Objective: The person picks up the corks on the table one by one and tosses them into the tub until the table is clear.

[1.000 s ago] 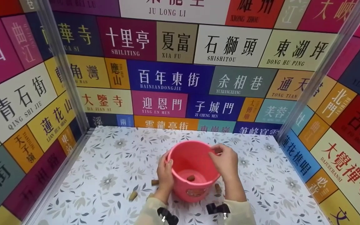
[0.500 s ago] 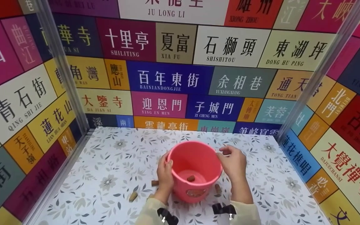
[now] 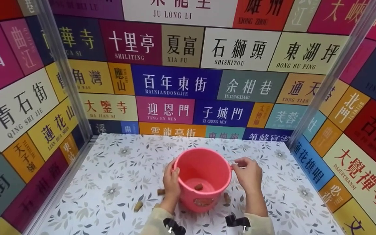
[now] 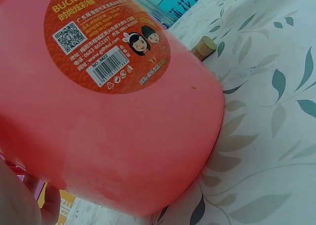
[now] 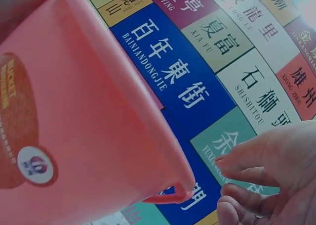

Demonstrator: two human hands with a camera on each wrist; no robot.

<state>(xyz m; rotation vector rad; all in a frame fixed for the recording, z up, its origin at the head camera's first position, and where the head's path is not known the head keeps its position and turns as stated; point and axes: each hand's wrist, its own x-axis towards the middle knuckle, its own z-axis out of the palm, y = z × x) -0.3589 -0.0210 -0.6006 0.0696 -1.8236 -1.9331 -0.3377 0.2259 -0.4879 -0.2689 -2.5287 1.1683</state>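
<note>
A pink plastic bucket [image 3: 188,197] stands on the table, seen from above in the head view. My left hand [image 3: 171,182] grips its left side, thumb over the rim. In the left wrist view, the bucket's wall with an orange label [image 4: 107,42] fills much of the frame. Beside the right rim is my right hand [image 3: 250,176], fingers bent; the right wrist view shows a gap between it and the bucket, with nothing held. A small handle lug [image 5: 173,193] sticks out there. A brown cork [image 3: 198,187] lies inside the bucket.
More corks lie outside: one cork [image 3: 138,206] to the left, another cork [image 3: 161,192] by my left hand, and a third cork [image 3: 226,197] right of the bucket. The leaf-patterned tabletop [image 3: 109,169] is enclosed by printed panels [image 3: 178,81] on three sides.
My right hand has come away from the bucket's rim, moving right and slightly down. My left hand keeps its grip, and the bucket stays in about the same place.
</note>
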